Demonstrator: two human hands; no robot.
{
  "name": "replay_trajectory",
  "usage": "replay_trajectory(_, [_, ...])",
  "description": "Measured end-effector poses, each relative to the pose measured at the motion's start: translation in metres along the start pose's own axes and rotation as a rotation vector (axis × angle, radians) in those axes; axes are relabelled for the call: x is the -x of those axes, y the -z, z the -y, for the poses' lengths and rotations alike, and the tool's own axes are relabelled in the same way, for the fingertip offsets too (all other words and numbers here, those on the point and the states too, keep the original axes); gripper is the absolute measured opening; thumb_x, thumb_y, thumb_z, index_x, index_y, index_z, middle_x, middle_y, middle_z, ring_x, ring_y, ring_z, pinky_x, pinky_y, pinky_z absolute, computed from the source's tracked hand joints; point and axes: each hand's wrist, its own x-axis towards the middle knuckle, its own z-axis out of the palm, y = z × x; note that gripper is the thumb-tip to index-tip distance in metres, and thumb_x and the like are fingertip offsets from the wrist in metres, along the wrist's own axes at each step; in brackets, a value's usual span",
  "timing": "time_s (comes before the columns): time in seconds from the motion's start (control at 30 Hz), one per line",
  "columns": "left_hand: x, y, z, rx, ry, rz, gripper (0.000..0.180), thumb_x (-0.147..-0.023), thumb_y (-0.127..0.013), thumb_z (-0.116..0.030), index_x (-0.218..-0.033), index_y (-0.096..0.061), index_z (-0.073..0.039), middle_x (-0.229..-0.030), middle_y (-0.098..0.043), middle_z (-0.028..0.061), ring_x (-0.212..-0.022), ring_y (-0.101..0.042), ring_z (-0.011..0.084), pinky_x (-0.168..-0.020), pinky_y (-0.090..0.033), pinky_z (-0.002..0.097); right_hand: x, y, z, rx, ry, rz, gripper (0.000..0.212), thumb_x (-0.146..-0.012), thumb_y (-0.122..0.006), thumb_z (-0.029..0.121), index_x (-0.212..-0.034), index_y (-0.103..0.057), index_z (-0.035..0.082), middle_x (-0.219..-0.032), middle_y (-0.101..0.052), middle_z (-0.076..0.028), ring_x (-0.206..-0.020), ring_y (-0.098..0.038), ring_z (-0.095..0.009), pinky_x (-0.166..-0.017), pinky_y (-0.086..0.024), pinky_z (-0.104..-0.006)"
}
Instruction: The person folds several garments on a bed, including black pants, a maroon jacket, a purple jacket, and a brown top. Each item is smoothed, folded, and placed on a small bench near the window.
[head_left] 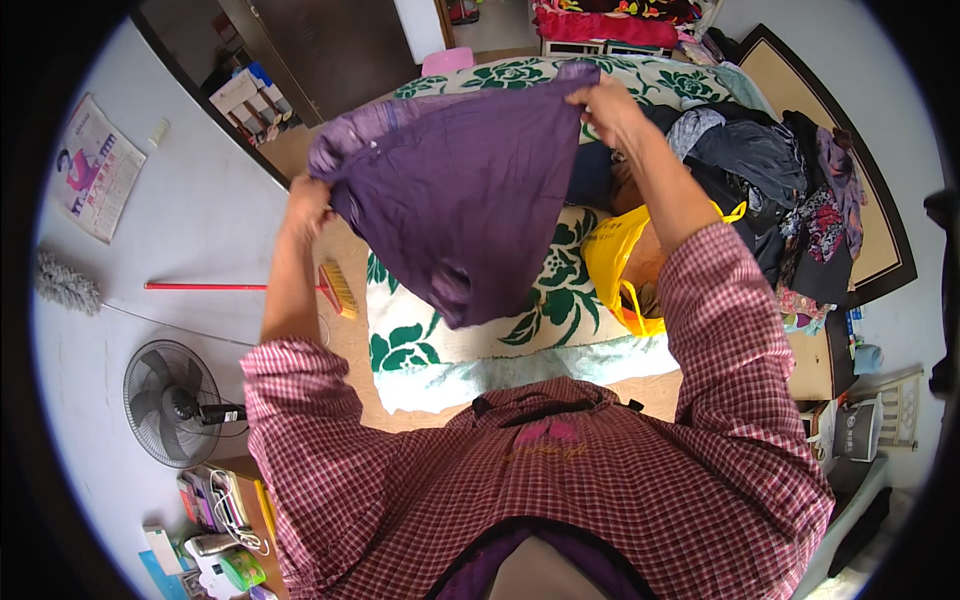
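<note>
Partly visible: bedspread (pixel 480 345) behind the purple garment (pixel 465 190).

I get an evenly bright room, the light soft and diffuse, its source impossible for me to pin down. The pale bedspread (pixel 480 346) and left wall (pixel 215 230) read brightest, while the brown door (pixel 340 50) sinks into dimness. Soft shading models the folds of the purple garment (pixel 470 190); the black folds in the clothes heap (pixel 755 165) swallow detail. My fisheye bows the headboard (pixel 882 215) strongly, black vignetting rounds the corners, and bluish fringing tints the left rim.
</note>
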Motion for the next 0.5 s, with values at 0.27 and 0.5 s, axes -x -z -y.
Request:
replay_trajectory(0.27, [0.031,0.044,-0.053,0.509,-0.378,-0.003,0.015,-0.092,-0.048,-0.005,-0.105,-0.055,-0.001,-0.093,-0.061,0.0079,-0.075,-0.062,0.0146,-0.062,-0.055,0.0241,0.018,0.009,0.058,-0.625,0.468,0.484,0.013,-0.084,-0.052,-0.007,-0.092,-0.061,-0.001,-0.093,-0.063,-0.006,-0.081,-0.061,-0.019,-0.089,-0.05,-0.0465])
replay_trajectory(0.5, [0.108,0.039,0.09,0.712,-0.296,0.294,0.028,-0.084,-0.056,0.0,-0.111,-0.062,-0.004,-0.114,-0.061,0.0046,-0.104,-0.058,0.0163,-0.093,-0.046,0.0314,0.205,0.064,-0.112,-0.133,0.126,0.425,0.005,-0.075,-0.059,-0.001,-0.073,-0.057,0.004,-0.086,-0.061,-0.011,-0.092,-0.059,-0.023,-0.085,-0.046,-0.0361])
